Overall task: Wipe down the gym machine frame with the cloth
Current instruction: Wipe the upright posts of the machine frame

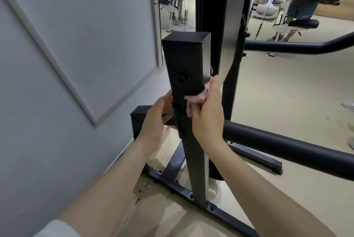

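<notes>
A black square upright post [184,58] of the gym machine frame stands in the middle of the view, with a round knob [181,77] on its front. My right hand [208,116] grips a crumpled pink cloth [195,98] and presses it against the post's right front edge, just below the knob. My left hand [155,121] rests with relaxed fingers against the post's left side, where a short black crossbeam [141,116] meets it.
A grey panelled wall [67,54] is close on the left. A thick black padded bar [287,146] juts right from the post, another curved bar [297,47] higher up. The frame's base rails [172,185] lie on beige floor. A mirror behind shows white machines.
</notes>
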The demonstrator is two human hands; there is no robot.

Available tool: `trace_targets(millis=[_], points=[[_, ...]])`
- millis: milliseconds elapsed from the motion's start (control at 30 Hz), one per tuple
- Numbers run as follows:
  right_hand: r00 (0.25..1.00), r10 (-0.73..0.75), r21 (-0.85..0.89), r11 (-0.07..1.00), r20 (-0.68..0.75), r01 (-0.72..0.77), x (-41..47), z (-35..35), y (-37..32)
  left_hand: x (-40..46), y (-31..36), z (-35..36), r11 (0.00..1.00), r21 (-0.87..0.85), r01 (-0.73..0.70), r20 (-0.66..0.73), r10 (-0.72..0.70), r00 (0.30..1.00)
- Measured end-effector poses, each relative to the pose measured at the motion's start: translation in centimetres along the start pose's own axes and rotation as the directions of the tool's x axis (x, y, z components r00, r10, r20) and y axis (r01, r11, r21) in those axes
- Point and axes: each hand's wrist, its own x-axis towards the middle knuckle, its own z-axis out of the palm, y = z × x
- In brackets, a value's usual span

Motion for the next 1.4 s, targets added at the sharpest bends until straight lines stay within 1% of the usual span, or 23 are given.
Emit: trace_targets(millis=[100, 167, 267, 333, 433, 467, 533, 700, 800, 867, 900, 933, 1000, 1033, 1067, 1100, 1133, 1167, 1200, 1233, 1267, 1333, 1400], points=[[0.994, -0.110, 0.023, 0.994, -0.014, 0.110, 0.5, 0.1, -0.4, -0.1, 0.2, 0.2, 1.000, -0.006, 0.019, -0.034, -0.019, 0.999], [0.990, -0.120, 0.003, 0.993, 0.080, 0.120, -1.1, -0.5, 1.2, -0.1, 0.0, 0.4, 0.999, -0.018, 0.028, -0.051, -0.029, 0.998], [0.972, -0.190, -0.185, 0.959, 0.141, 0.214, -2.6, -0.8, 3.8, -0.3, 0.2, 0.4, 0.998, -0.023, 0.059, -0.071, -0.061, 0.996], [0.911, -0.382, -0.337, 0.847, 0.155, 0.412, -2.0, -1.1, 5.1, -0.4, 0.3, 0.3, 0.999, -0.006, 0.052, -0.061, -0.052, 0.997], [0.720, -0.614, -0.437, 0.578, 0.323, 0.689, -2.0, -1.8, 6.7, -0.4, 0.3, -0.1, 0.999, -0.030, 0.040, -0.001, -0.040, 0.999], [0.659, -0.644, -0.410, 0.521, 0.388, 0.749, -2.4, -1.6, 7.2, -0.4, 0.2, -0.5, 0.998, -0.046, 0.038, 0.024, -0.037, 0.999], [0.599, -0.636, -0.364, 0.476, 0.487, 0.801, -3.1, -0.8, 7.0, -0.4, 0.3, -1.0, 0.998, -0.055, 0.041, 0.073, -0.036, 0.997], [0.537, -0.618, -0.488, 0.268, 0.575, 0.831, -0.9, 0.6, 3.4, 0.3, 0.6, -2.0, 0.994, -0.080, 0.078, 0.169, -0.063, 0.984], [0.608, -0.436, -0.529, 0.302, 0.664, 0.793, -1.0, -1.1, 3.1, 0.7, 0.2, -2.3, 0.996, -0.070, 0.052, 0.172, -0.039, 0.984], [0.576, -0.333, -0.474, 0.342, 0.747, 0.812, -1.3, -2.2, 3.5, 0.8, 0.2, -2.3, 0.998, -0.049, 0.031, 0.181, -0.022, 0.983], [0.571, -0.368, -0.432, 0.397, 0.734, 0.810, -1.3, -2.5, 3.3, 0.8, 0.2, -2.3, 0.999, -0.042, 0.033, 0.184, -0.025, 0.983], [0.592, -0.438, -0.414, 0.439, 0.676, 0.797, -1.3, -2.6, 2.8, 0.9, 0.2, -2.3, 0.998, -0.044, 0.040, 0.190, -0.031, 0.981], [0.613, -0.576, -0.435, 0.433, 0.540, 0.790, -1.2, -2.7, 2.2, 0.9, 0.3, -2.3, 0.997, -0.057, 0.054, 0.203, -0.042, 0.978], [0.645, -0.616, -0.454, 0.464, 0.452, 0.761, -1.2, -3.0, 2.1, 0.9, 0.4, -2.3, 0.997, -0.055, 0.058, 0.204, -0.046, 0.978], [0.712, -0.620, -0.464, 0.551, 0.329, 0.694, -1.2, -3.3, 1.6, 0.9, 0.4, -2.3, 0.997, -0.049, 0.060, 0.197, -0.050, 0.979], [0.793, -0.589, -0.434, 0.681, 0.153, 0.590, -1.4, -3.7, 1.1, 1.0, 0.2, -2.3, 0.997, -0.039, 0.064, 0.181, -0.056, 0.982], [0.866, -0.498, -0.313, 0.830, -0.048, 0.461, -1.3, -4.0, 0.8, 1.1, 0.0, -2.2, 0.998, -0.022, 0.063, 0.160, -0.059, 0.985], [0.909, -0.363, -0.107, 0.931, -0.205, 0.348, -1.0, -4.1, 0.2, 1.3, -0.2, -2.0, 0.998, 0.000, 0.056, 0.136, -0.056, 0.989], [0.938, -0.228, 0.093, 0.961, -0.261, 0.259, -0.5, -3.7, -0.4, 1.3, -0.3, -1.9, 0.999, 0.024, 0.044, 0.112, -0.046, 0.993], [0.965, -0.134, 0.236, 0.954, -0.227, 0.188, 0.0, -3.0, -0.8, 1.3, -0.5, -1.7, 0.998, 0.049, 0.028, 0.095, -0.032, 0.995], [0.983, -0.087, 0.278, 0.952, -0.161, 0.129, 0.4, -2.1, -1.2, 1.3, -0.5, -1.6, 0.997, 0.072, 0.010, 0.088, -0.017, 0.996], [0.998, -0.048, 0.252, 0.966, -0.034, 0.055, 0.6, -0.4, -1.7, 1.0, -0.7, -1.4, 0.995, 0.102, -0.019, 0.091, 0.010, 0.996], [1.000, -0.008, 0.141, 0.990, 0.006, 0.007, -0.1, 0.2, -0.5, 0.7, -0.9, -1.4, 0.991, 0.130, -0.035, 0.094, 0.023, 0.995]])
